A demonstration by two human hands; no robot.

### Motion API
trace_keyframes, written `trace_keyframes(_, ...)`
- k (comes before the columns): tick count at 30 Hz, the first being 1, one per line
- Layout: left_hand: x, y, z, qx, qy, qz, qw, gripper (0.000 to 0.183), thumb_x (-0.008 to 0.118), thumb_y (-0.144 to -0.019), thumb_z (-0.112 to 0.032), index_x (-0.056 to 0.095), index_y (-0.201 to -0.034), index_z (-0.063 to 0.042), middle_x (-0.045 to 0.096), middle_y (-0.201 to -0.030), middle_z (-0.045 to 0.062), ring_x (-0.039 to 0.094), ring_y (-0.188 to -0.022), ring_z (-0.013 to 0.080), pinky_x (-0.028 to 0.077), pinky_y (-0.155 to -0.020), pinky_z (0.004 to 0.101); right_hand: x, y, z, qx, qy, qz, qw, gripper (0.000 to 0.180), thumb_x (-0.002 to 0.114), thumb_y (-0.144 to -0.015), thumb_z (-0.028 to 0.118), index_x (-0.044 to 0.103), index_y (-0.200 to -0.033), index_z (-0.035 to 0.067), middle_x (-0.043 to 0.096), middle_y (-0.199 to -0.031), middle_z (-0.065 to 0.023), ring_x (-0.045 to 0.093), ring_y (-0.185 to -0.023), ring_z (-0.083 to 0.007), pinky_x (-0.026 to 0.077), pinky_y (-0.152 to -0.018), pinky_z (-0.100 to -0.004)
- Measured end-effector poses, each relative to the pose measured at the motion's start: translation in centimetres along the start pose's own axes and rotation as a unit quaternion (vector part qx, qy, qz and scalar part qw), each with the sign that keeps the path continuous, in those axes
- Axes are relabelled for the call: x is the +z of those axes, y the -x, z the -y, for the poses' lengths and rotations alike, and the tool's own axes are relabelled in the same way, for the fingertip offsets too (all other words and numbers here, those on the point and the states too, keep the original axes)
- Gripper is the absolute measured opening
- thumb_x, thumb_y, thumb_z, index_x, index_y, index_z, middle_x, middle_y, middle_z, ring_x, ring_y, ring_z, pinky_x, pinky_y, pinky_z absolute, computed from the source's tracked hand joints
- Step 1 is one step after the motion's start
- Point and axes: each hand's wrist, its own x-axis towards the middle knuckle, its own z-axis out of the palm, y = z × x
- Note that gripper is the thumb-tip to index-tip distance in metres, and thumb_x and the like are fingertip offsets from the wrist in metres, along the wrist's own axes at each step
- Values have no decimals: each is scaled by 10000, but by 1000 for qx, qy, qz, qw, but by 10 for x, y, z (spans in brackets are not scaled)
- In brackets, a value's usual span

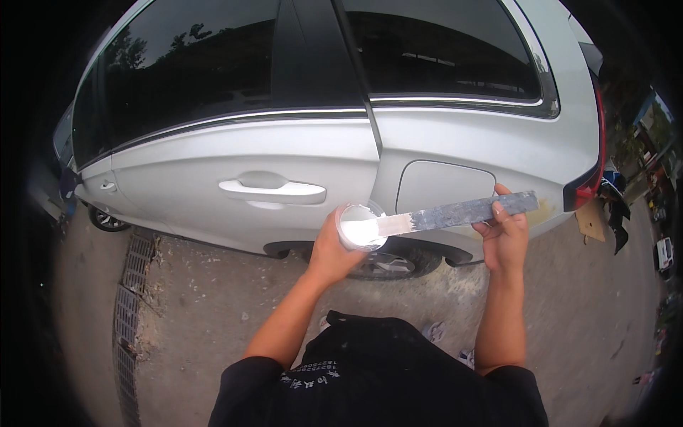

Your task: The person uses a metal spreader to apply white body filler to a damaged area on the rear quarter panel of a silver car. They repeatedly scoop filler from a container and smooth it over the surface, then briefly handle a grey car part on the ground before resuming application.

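Note:
My left hand is wrapped around a clear plastic cup of white liquid, which looks like paint or primer. In my right hand is a flat stirring stick, gripped near its far end between thumb and fingers. Dried grey coating covers most of the stick, and its paler end reaches over the cup's rim into the white liquid. Both hands are in front of the rear side of a silver-white car. Beyond the stick lies the car's fuel filler flap. A yellowish patch marks the rear panel beside my right hand.
A door handle juts from the rear door. The rear wheel stands below the cup. Metal drain grates run along the concrete ground at left. Cardboard and a black part lie behind the tail light.

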Motion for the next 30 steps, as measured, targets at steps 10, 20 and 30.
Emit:
trace_keyframes(10,-18,-28,-18,-59,32,-5,998,734,783,-693,-178,423,-1312,-14,564,-1212,157,551,-1138,273,424,-968,362,7,-17,-9,-17,-75,-25,997,418,539,-900,63,453,-1303,-5,627,-1051,-148,666,-868,-219,611,-688,-345)
trace_keyframes(20,-29,-43,-20,-114,53,14,992,741,779,-697,-200,416,-1309,7,567,-1201,161,557,-1122,267,427,-958,353,-6,-22,-24,-19,-117,-25,993,407,540,-918,70,445,-1310,15,633,-1084,-159,671,-918,-248,609,-750,-396)
trace_keyframes(30,-29,-43,-10,-95,67,17,993,795,787,-691,-275,400,-1322,16,552,-1212,210,548,-1133,343,443,-942,398,-7,-22,-35,-5,-141,-19,990,414,513,-932,72,426,-1333,20,636,-1086,-160,664,-941,-255,588,-806,-420)
